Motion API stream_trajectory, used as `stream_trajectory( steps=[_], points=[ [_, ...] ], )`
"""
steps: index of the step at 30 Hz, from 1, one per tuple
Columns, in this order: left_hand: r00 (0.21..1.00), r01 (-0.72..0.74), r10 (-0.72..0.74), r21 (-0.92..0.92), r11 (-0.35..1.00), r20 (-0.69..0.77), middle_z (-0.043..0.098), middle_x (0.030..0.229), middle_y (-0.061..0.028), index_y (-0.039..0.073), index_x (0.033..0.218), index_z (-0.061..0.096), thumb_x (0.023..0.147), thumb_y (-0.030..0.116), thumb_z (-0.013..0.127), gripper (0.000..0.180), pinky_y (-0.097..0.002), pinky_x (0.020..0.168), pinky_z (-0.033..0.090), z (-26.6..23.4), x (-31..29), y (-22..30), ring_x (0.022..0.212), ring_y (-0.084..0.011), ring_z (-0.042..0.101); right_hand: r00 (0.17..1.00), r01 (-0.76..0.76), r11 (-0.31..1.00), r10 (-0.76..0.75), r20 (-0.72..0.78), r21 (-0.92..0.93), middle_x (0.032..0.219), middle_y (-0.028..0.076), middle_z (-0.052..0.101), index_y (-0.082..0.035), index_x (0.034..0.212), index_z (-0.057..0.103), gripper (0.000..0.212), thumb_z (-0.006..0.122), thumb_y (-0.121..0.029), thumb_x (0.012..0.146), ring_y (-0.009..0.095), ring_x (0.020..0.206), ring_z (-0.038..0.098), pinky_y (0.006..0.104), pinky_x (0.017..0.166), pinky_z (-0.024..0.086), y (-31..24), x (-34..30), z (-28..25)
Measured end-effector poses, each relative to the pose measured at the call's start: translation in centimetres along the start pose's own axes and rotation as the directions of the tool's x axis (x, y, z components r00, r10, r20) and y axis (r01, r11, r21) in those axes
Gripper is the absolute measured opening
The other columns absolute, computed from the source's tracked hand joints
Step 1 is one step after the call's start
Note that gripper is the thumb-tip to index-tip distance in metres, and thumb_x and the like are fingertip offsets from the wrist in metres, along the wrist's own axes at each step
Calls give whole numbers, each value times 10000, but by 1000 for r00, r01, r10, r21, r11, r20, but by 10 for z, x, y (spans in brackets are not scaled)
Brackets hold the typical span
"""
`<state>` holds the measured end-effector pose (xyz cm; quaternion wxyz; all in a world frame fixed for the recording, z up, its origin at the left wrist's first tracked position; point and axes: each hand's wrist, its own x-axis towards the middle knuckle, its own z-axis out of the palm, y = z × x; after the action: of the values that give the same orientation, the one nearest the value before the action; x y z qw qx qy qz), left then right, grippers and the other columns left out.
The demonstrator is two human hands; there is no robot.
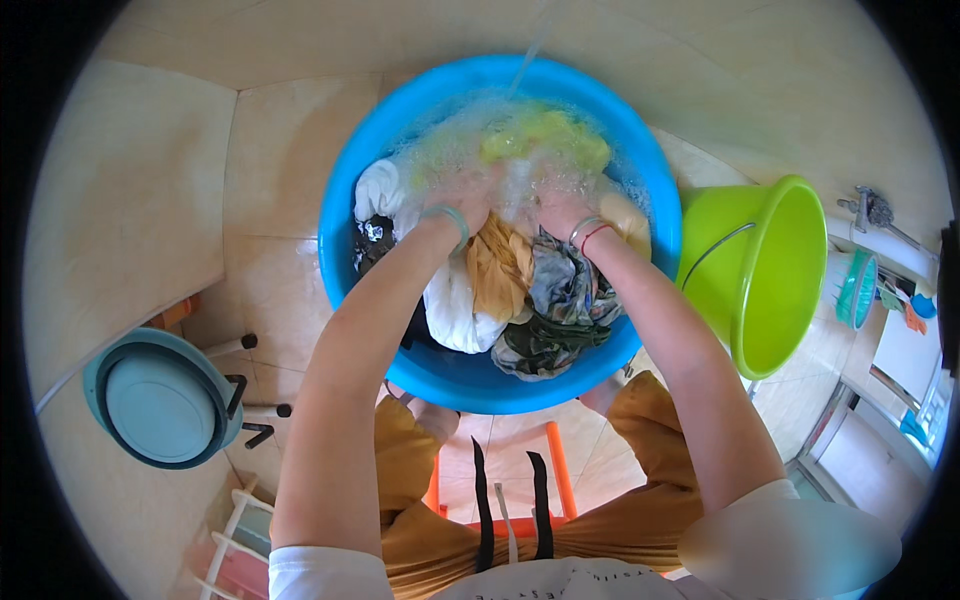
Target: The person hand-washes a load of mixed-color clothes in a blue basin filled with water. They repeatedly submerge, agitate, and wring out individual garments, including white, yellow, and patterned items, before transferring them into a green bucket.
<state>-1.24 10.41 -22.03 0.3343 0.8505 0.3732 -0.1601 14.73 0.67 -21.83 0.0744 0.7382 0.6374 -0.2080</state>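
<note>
Soaked clothes lay toward six o'clock in a blue tub, left hand and right hand beyond (froth hid whether either gripped anything), while twelve o'clock's water stream, left running, looked apt to cause overflow.

Home washroom: tiled floor, washtub

Shirt front: small dark letters on the white fabric I wear, bent and partly cut off at the lower edge of my view; a few capitals show, no whole word I can make out.
Dark cloth, inside the left edge of my blue basin: white marks, too small to tell letters from pattern.
</note>
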Motion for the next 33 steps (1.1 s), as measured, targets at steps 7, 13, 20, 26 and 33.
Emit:
stream_trajectory(
  steps=[7,13,20,26,33],
  points=[
    [966,258,-255,-109,960,34,503,1309,-211,-11,1308,461,924,169,456,424,-398,958,439,51,54,-28,1165,-330,521,998,-44,997,40,57,69,1273,151,534,-101,1182,603,385,543,-328,876,360,1128,517,495,977,378,-3,31,13],
    [985,82,-72,56,995,-158,646,1031,-165,19,1054,599,819,165,639,279,-383,825,485,-5,22,-8,950,-318,614,996,90,996,-90,16,23,1052,172,638,-76,1136,609,400,536,-391,902,346,998,589,438,844,458,26,22,13],
    [916,-145,-18,-372,917,-400,638,878,-109,62,997,556,801,211,719,296,-322,714,491,-72,-31,6,786,-200,609,948,87,642,182,-262,762,890,192,644,-48,1084,614,400,547,-404,915,329,811,618,365,740,491,-4,-28,-82],
    [944,-212,-49,-712,670,-326,652,918,-107,35,1039,575,833,215,678,292,-284,694,522,-161,-85,68,812,-188,645,928,187,205,285,-241,961,873,16,626,-45,1090,622,360,610,-353,905,84,740,589,247,596,530,-18,-72,-174],
    [926,-341,3,-832,437,-377,633,1032,-97,-18,1181,564,908,206,585,354,-260,764,530,-221,-160,152,842,-184,658,850,468,210,158,-502,858,975,39,623,-14,1193,563,517,730,-320,812,112,821,601,251,681,526,-60,-113,-263]
  ],
)
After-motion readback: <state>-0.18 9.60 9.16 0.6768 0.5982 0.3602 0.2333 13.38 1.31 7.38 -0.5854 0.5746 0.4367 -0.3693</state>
